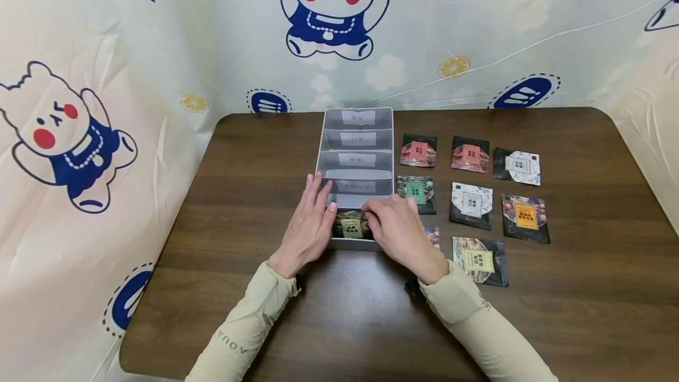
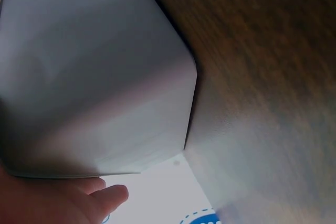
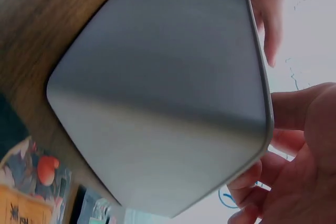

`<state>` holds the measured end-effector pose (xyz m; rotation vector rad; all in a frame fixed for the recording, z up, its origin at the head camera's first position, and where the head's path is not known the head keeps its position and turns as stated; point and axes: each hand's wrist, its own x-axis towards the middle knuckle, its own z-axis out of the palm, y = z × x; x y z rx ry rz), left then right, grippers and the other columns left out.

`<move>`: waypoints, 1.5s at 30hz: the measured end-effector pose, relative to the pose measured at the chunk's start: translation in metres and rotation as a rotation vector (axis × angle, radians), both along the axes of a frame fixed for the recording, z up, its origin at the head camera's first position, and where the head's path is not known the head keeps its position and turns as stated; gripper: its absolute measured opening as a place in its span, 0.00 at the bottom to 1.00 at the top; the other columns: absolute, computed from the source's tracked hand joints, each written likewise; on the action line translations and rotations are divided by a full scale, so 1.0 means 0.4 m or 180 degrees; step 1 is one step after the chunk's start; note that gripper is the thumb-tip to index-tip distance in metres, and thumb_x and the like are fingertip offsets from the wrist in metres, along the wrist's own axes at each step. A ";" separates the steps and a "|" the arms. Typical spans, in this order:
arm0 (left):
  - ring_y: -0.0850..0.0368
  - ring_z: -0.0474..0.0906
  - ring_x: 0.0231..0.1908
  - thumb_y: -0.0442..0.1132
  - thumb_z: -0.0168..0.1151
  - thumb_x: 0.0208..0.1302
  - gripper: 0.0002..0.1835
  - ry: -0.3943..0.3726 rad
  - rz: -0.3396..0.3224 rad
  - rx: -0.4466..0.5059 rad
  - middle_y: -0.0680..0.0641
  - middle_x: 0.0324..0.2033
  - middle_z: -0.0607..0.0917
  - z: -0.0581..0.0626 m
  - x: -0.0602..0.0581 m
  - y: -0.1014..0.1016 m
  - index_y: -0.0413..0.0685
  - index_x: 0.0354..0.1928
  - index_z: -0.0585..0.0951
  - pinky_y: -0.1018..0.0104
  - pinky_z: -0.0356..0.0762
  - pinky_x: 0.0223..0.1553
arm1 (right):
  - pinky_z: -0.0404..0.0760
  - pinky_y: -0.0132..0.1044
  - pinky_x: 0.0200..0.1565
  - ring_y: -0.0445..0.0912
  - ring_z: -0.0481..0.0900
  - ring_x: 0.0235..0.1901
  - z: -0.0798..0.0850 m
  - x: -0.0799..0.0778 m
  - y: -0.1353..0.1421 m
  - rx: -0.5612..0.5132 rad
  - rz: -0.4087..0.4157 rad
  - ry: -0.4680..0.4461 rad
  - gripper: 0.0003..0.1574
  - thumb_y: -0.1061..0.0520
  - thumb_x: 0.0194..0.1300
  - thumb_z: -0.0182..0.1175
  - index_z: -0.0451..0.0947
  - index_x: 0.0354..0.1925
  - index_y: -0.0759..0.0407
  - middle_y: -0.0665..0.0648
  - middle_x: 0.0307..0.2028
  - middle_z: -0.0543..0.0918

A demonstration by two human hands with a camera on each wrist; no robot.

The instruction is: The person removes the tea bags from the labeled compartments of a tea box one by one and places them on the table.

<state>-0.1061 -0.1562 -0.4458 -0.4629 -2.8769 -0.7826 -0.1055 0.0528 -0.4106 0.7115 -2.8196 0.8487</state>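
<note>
A grey divided box (image 1: 392, 152) with a white paper label on each visible divider stands on the table. In its nearest compartment sits a dark tea sachet (image 1: 352, 228) with a pale yellow label. My right hand (image 1: 400, 231) reaches over the box's right rim, its bent fingers at the sachet's right end; its grip there is partly hidden. At the left rim rests my left hand (image 1: 310, 226), its fingers fairly straight and pointing away along the edge. Both wrist views show the box's outer walls, with the right fingers (image 3: 291, 109) hooked over the rim.
Right of the box lie several tea sachets: red ones (image 1: 470, 154), white ones (image 1: 471, 205), a green one (image 1: 416, 193), an orange-labelled one (image 1: 526, 218) and a yellow-labelled one (image 1: 480, 260). Another (image 1: 432, 236) is partly behind my right hand. A printed curtain (image 1: 239, 34) hangs behind the table.
</note>
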 end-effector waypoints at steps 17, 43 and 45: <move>0.47 0.37 0.77 0.52 0.31 0.77 0.31 -0.0004 0.0025 0.0021 0.37 0.75 0.51 -0.001 -0.002 0.002 0.36 0.70 0.64 0.50 0.47 0.73 | 0.72 0.42 0.34 0.46 0.73 0.28 0.030 -0.027 0.067 -0.0652 -0.0312 0.0021 0.11 0.56 0.70 0.55 0.83 0.45 0.53 0.53 0.35 0.87; 0.49 0.35 0.77 0.52 0.36 0.76 0.31 -0.0072 0.0088 -0.0101 0.38 0.75 0.51 0.000 -0.005 0.006 0.38 0.70 0.64 0.51 0.46 0.74 | 0.65 0.34 0.25 0.46 0.68 0.20 0.035 -0.054 0.195 -0.1058 -0.0621 -0.0472 0.12 0.61 0.69 0.52 0.82 0.44 0.59 0.56 0.26 0.81; 0.49 0.36 0.77 0.52 0.38 0.75 0.31 -0.0065 0.0100 -0.0176 0.38 0.75 0.51 0.000 -0.005 0.008 0.38 0.70 0.63 0.51 0.47 0.74 | 0.65 0.34 0.25 0.46 0.68 0.20 0.036 -0.054 0.209 -0.0991 -0.0640 -0.0451 0.12 0.60 0.70 0.51 0.82 0.44 0.58 0.55 0.26 0.80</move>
